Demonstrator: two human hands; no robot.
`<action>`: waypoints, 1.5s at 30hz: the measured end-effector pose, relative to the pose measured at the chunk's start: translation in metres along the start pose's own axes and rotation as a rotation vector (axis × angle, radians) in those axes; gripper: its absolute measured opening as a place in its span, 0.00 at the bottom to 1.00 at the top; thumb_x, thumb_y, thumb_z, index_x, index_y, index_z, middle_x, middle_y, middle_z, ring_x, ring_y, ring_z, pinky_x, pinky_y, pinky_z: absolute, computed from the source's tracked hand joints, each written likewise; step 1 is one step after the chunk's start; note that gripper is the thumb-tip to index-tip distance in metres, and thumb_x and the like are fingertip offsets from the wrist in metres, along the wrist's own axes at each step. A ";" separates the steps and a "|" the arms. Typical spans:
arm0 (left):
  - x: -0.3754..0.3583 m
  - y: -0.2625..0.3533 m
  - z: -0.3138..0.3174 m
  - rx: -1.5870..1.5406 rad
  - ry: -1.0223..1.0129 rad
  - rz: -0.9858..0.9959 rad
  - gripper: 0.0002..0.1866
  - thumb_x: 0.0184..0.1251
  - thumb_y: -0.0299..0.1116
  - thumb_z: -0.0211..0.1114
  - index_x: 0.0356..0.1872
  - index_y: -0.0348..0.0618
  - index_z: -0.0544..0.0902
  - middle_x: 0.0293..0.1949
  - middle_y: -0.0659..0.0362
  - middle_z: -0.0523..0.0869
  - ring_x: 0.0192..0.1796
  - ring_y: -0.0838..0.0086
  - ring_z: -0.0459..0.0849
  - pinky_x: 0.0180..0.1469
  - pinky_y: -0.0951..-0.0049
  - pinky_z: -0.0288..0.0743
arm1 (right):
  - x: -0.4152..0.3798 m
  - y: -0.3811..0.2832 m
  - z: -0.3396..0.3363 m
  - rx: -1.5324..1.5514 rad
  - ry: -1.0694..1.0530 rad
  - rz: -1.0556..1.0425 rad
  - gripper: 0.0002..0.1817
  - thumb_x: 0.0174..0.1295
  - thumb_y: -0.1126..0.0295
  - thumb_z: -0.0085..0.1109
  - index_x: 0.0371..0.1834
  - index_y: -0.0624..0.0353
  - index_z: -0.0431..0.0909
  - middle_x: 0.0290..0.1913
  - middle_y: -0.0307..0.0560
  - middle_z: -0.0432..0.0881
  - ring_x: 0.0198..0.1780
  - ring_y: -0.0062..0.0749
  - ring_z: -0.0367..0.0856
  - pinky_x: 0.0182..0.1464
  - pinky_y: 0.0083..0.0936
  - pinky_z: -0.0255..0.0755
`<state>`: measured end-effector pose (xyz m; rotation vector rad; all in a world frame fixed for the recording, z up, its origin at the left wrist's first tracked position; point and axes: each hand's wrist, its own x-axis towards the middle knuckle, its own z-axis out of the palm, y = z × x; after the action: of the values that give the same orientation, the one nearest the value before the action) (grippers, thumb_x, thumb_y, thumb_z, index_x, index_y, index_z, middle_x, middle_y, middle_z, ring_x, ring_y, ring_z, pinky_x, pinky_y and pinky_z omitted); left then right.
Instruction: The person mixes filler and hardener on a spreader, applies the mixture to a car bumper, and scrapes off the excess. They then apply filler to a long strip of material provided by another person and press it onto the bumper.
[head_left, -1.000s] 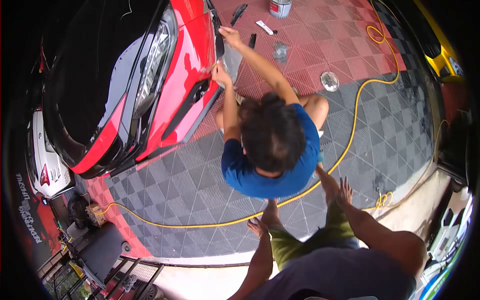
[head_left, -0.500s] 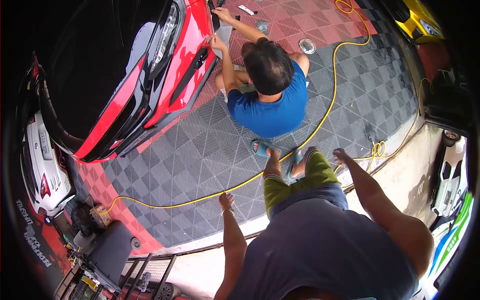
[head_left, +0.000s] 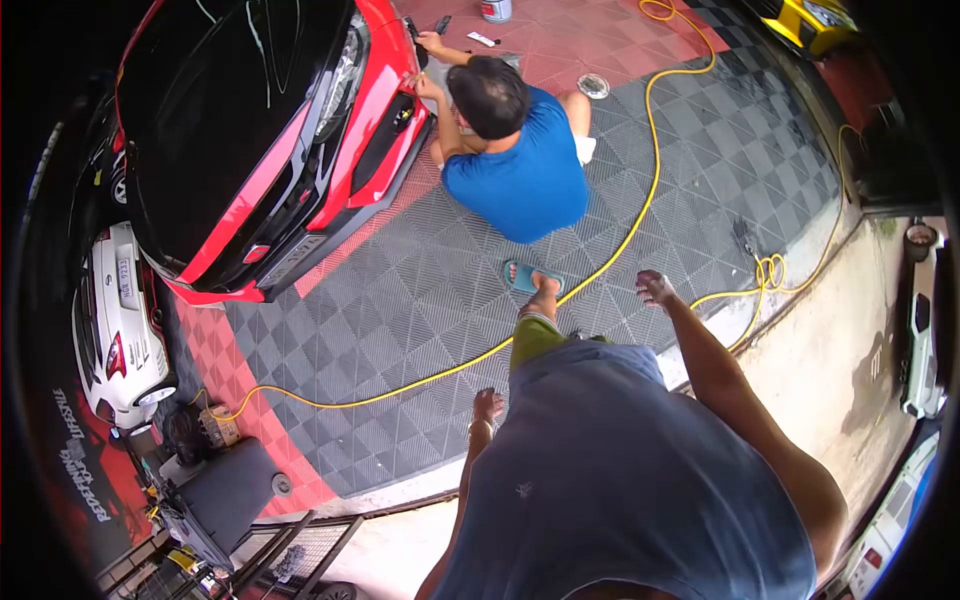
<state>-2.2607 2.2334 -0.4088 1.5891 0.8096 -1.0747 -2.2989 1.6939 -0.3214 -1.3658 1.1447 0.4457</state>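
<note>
My left hand (head_left: 487,405) hangs at my side above the tiled floor, just below the yellow hose (head_left: 420,378) as I see it. Its fingers are loosely apart and nothing shows in them. Out to the other side, my right hand (head_left: 655,289) is also empty, fingers slightly curled but apart. Between my hands, one foot in a teal slipper (head_left: 530,277) points forward. Ahead, a co-worker in a blue shirt (head_left: 525,180) sits on the floor, both hands raised to the edge of the red car's front bumper (head_left: 385,150).
A white car (head_left: 125,325) stands at left, and a yellow vehicle (head_left: 815,25) at top right. The hose crosses the floor before me and coils (head_left: 770,272) at right. Near the co-worker are a round metallic dish (head_left: 593,86) and a can (head_left: 496,10). A dark cart (head_left: 235,500) stands lower left.
My view has shifted; more of the red car's front shows and a can has come into view. My stance changed, with only one foot visible now. Both hands have swung slightly. The co-worker stays seated.
</note>
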 end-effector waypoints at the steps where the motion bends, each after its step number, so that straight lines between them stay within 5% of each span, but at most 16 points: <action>1: -0.005 -0.007 0.002 0.058 -0.031 0.031 0.22 0.68 0.42 0.53 0.58 0.39 0.68 0.45 0.49 0.82 0.43 0.59 0.83 0.44 0.53 0.78 | -0.010 0.027 -0.006 0.019 0.024 0.021 0.17 0.60 0.57 0.50 0.49 0.51 0.75 0.41 0.39 0.79 0.37 0.29 0.81 0.34 0.33 0.76; 4: -0.008 0.001 -0.007 0.031 -0.001 0.016 0.20 0.67 0.42 0.54 0.56 0.45 0.69 0.45 0.51 0.82 0.42 0.59 0.83 0.42 0.54 0.77 | -0.039 0.130 -0.020 0.010 -0.027 0.179 0.19 0.61 0.56 0.50 0.53 0.49 0.72 0.49 0.40 0.78 0.46 0.35 0.78 0.46 0.43 0.72; 5: -0.012 0.005 -0.010 0.028 0.007 0.051 0.19 0.67 0.42 0.53 0.55 0.45 0.70 0.44 0.51 0.82 0.40 0.60 0.83 0.39 0.56 0.77 | -0.075 0.139 -0.013 -0.072 0.086 0.162 0.14 0.58 0.58 0.49 0.39 0.53 0.77 0.36 0.39 0.79 0.37 0.34 0.81 0.37 0.41 0.76; 7: -0.014 0.013 -0.019 -0.010 0.007 0.075 0.18 0.67 0.42 0.54 0.54 0.44 0.71 0.43 0.52 0.82 0.38 0.63 0.83 0.34 0.58 0.76 | -0.060 0.245 -0.016 -0.056 0.046 0.280 0.17 0.60 0.54 0.49 0.44 0.53 0.74 0.44 0.44 0.78 0.42 0.40 0.80 0.45 0.46 0.73; 10: -0.023 0.009 -0.027 0.015 0.027 0.133 0.20 0.67 0.43 0.54 0.55 0.44 0.70 0.44 0.51 0.82 0.40 0.62 0.83 0.38 0.57 0.77 | -0.112 0.268 -0.012 -0.130 -0.037 0.351 0.17 0.61 0.57 0.50 0.49 0.53 0.74 0.49 0.49 0.77 0.46 0.46 0.79 0.47 0.50 0.72; 16: -0.042 0.001 -0.054 0.070 -0.017 0.122 0.23 0.68 0.46 0.54 0.56 0.43 0.69 0.47 0.49 0.81 0.46 0.57 0.82 0.47 0.51 0.75 | -0.129 0.268 0.025 -0.098 0.017 0.348 0.19 0.61 0.56 0.48 0.52 0.52 0.72 0.50 0.47 0.77 0.46 0.42 0.79 0.46 0.47 0.72; 24: -0.034 -0.015 -0.132 0.048 -0.049 0.076 0.22 0.67 0.47 0.51 0.55 0.41 0.70 0.46 0.50 0.80 0.46 0.59 0.81 0.48 0.52 0.73 | -0.120 0.190 0.114 0.090 0.114 -0.019 0.17 0.61 0.58 0.52 0.50 0.52 0.76 0.42 0.38 0.80 0.35 0.28 0.79 0.36 0.35 0.74; 26: -0.027 -0.023 -0.160 0.004 -0.058 0.053 0.22 0.66 0.47 0.52 0.52 0.41 0.72 0.45 0.51 0.81 0.45 0.61 0.81 0.47 0.53 0.73 | -0.130 0.166 0.151 -0.050 0.102 -0.122 0.17 0.60 0.59 0.52 0.47 0.57 0.77 0.39 0.42 0.82 0.34 0.26 0.79 0.36 0.33 0.75; 27: -0.025 -0.024 -0.173 -0.019 -0.061 0.045 0.21 0.65 0.47 0.52 0.51 0.41 0.73 0.44 0.52 0.81 0.45 0.61 0.81 0.47 0.54 0.73 | -0.095 0.190 0.165 -0.187 0.113 -0.394 0.17 0.58 0.60 0.54 0.44 0.61 0.77 0.36 0.48 0.83 0.35 0.30 0.80 0.39 0.32 0.76; 29: -0.044 -0.030 -0.190 0.061 -0.017 0.094 0.21 0.64 0.47 0.53 0.46 0.39 0.75 0.43 0.53 0.81 0.44 0.62 0.81 0.45 0.56 0.73 | -0.128 0.157 0.197 -0.331 0.076 -0.500 0.19 0.56 0.60 0.56 0.47 0.63 0.76 0.40 0.53 0.83 0.41 0.37 0.81 0.45 0.31 0.74; 32: -0.039 -0.060 -0.232 0.183 -0.026 0.085 0.21 0.64 0.47 0.53 0.46 0.40 0.75 0.43 0.53 0.81 0.43 0.62 0.81 0.44 0.56 0.73 | -0.102 0.193 0.241 -0.258 0.275 -0.488 0.21 0.55 0.59 0.56 0.48 0.62 0.76 0.44 0.54 0.83 0.47 0.42 0.81 0.50 0.31 0.72; 37: -0.045 -0.086 -0.278 0.243 -0.007 0.001 0.20 0.65 0.47 0.54 0.48 0.42 0.74 0.43 0.53 0.82 0.43 0.62 0.82 0.44 0.56 0.74 | -0.155 0.207 0.247 -0.145 0.269 -0.274 0.23 0.56 0.58 0.59 0.50 0.64 0.76 0.47 0.55 0.81 0.51 0.39 0.78 0.53 0.30 0.70; 41: -0.045 -0.079 -0.284 0.294 -0.021 0.006 0.20 0.66 0.47 0.54 0.50 0.43 0.73 0.43 0.52 0.83 0.42 0.62 0.82 0.44 0.55 0.75 | -0.169 0.268 0.234 -0.040 0.369 -0.157 0.22 0.56 0.57 0.59 0.48 0.62 0.78 0.43 0.54 0.83 0.46 0.41 0.81 0.50 0.31 0.71; 45: -0.036 -0.054 -0.267 0.293 -0.048 0.054 0.21 0.66 0.48 0.55 0.52 0.45 0.73 0.43 0.52 0.83 0.42 0.62 0.82 0.43 0.55 0.75 | -0.165 0.327 0.215 -0.033 0.390 -0.057 0.26 0.62 0.50 0.51 0.49 0.62 0.78 0.49 0.58 0.79 0.53 0.42 0.76 0.55 0.34 0.68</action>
<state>-2.2570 2.5054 -0.3703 1.8099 0.5928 -1.2303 -2.5580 2.0219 -0.3975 -1.5529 1.4138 0.1584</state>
